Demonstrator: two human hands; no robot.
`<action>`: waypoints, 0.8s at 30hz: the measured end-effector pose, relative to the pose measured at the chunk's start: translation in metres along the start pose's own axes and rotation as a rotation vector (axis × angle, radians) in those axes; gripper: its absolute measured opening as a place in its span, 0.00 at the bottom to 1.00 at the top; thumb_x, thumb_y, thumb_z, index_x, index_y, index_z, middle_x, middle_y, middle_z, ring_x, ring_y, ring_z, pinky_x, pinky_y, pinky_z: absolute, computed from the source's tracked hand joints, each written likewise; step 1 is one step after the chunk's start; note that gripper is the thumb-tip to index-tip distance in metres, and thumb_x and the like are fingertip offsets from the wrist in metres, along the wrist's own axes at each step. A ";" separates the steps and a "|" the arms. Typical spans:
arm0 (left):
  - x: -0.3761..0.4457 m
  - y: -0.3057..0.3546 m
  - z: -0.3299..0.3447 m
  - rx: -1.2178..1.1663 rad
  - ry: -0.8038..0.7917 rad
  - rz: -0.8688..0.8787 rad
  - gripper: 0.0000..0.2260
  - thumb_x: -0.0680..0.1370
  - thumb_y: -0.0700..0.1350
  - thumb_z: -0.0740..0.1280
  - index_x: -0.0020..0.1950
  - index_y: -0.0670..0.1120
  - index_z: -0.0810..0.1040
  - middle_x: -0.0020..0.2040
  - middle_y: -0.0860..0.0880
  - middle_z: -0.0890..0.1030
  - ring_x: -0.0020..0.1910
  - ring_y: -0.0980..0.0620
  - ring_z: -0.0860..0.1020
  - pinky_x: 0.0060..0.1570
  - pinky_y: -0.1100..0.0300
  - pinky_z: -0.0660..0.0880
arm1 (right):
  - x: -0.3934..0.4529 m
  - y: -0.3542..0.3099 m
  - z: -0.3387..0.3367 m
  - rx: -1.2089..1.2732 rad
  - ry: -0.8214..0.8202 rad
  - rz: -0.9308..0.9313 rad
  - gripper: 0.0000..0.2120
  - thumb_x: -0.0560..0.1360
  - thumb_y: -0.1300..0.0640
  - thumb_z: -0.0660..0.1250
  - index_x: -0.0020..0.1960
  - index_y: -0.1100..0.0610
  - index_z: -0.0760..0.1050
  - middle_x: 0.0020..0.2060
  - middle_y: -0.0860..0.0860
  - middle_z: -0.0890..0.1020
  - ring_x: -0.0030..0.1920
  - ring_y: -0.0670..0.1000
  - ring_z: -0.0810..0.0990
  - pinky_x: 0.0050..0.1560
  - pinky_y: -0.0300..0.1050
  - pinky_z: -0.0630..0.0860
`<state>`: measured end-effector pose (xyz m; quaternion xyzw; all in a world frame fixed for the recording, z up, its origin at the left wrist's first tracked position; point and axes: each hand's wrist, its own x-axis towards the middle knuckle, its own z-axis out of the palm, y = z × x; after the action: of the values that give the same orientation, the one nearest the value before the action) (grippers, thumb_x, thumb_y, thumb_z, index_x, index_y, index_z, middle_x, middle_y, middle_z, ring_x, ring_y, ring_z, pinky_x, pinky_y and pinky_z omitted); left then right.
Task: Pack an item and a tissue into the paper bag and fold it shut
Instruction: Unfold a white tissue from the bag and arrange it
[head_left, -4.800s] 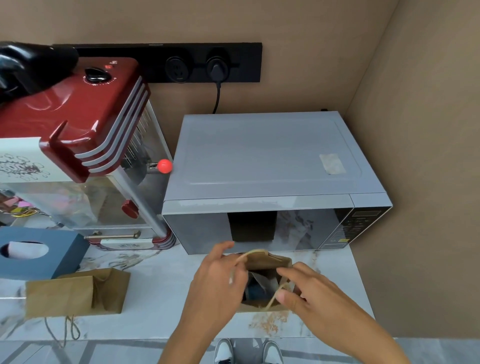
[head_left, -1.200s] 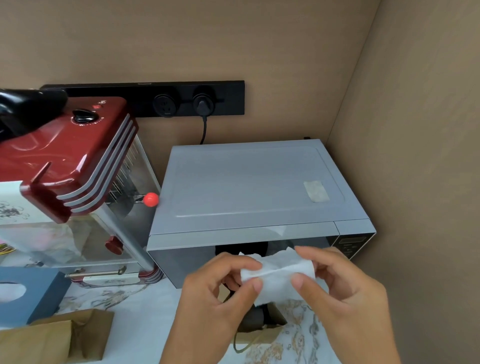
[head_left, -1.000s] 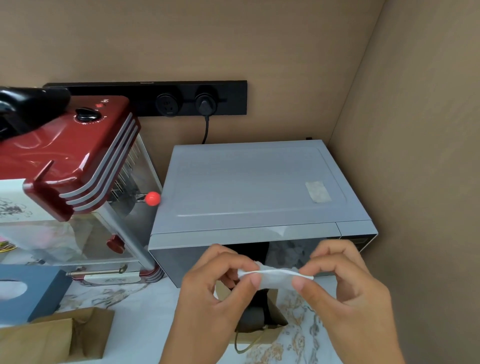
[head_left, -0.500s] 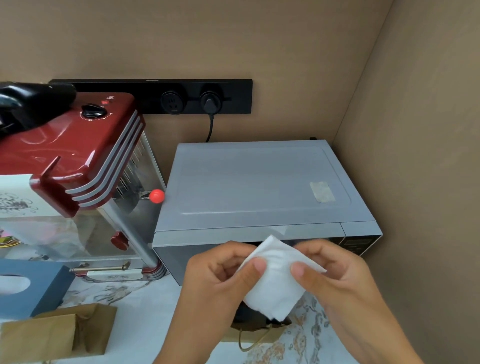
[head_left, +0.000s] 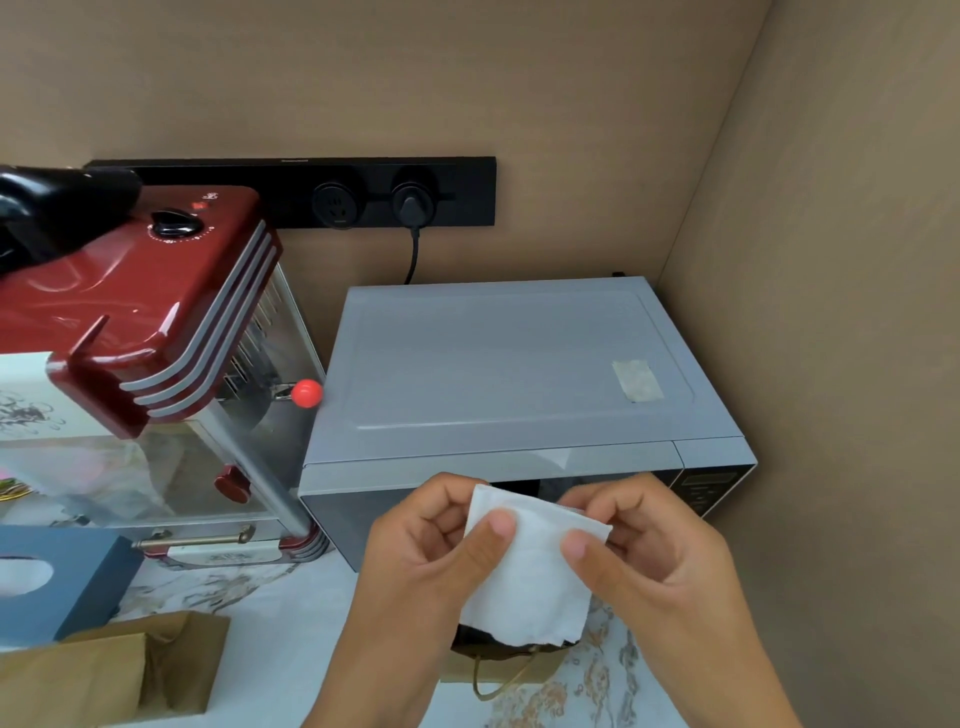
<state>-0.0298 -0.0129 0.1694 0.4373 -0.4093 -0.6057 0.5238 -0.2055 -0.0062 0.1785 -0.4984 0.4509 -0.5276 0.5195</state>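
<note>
**Tissue pinched in both hands above the open bag**

Tissue (head_left: 524, 566), folded to a small white square, hangs between the two hands over the mouth of the paper bag (head_left: 498, 670). The left hand (head_left: 436, 551) clamps its upper left corner, thumb on the front face and fingers (head_left: 447, 506) curled behind. The right hand (head_left: 649, 551) does likewise on the upper right corner. Both pairs are closed on the sheet, with no gap showing.

The bag stands on the marbled surface (head_left: 291, 623) just in front of the microwave (head_left: 509, 384), mostly hidden behind the tissue. Only its lower front and a looped cord handle show; something dark sits inside, probably the item.

Risks, as I judge them: the loose lower edge could catch on the bag's rim and bunch up outside. Released from this height, the fold could open and drift off target. A push downward could tip the light, unsteadied bag.

A second paper bag (head_left: 104, 670) and a blue tissue box (head_left: 67, 577) lie well to the left.
</note>
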 end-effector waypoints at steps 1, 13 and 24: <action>0.000 -0.001 0.000 -0.003 0.010 0.008 0.10 0.66 0.51 0.76 0.42 0.47 0.83 0.40 0.45 0.87 0.39 0.48 0.84 0.35 0.56 0.80 | -0.001 0.001 0.001 0.006 0.006 0.016 0.05 0.67 0.63 0.73 0.37 0.58 0.77 0.43 0.52 0.85 0.40 0.47 0.83 0.38 0.37 0.78; 0.001 0.016 -0.010 0.334 -0.190 0.136 0.12 0.71 0.41 0.73 0.52 0.53 0.80 0.43 0.44 0.81 0.42 0.39 0.79 0.40 0.49 0.78 | -0.001 -0.003 -0.007 -0.007 -0.043 0.071 0.02 0.68 0.65 0.70 0.39 0.60 0.81 0.35 0.54 0.85 0.36 0.47 0.82 0.35 0.36 0.77; -0.001 0.026 -0.013 0.434 -0.246 0.077 0.04 0.69 0.45 0.75 0.40 0.49 0.82 0.35 0.53 0.81 0.35 0.55 0.78 0.36 0.64 0.75 | 0.000 -0.009 -0.011 0.030 -0.027 0.122 0.02 0.69 0.61 0.69 0.39 0.59 0.81 0.33 0.52 0.85 0.34 0.46 0.82 0.31 0.38 0.77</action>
<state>-0.0105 -0.0156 0.1903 0.4466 -0.6067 -0.5319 0.3867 -0.2173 -0.0061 0.1862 -0.4691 0.4657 -0.4948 0.5642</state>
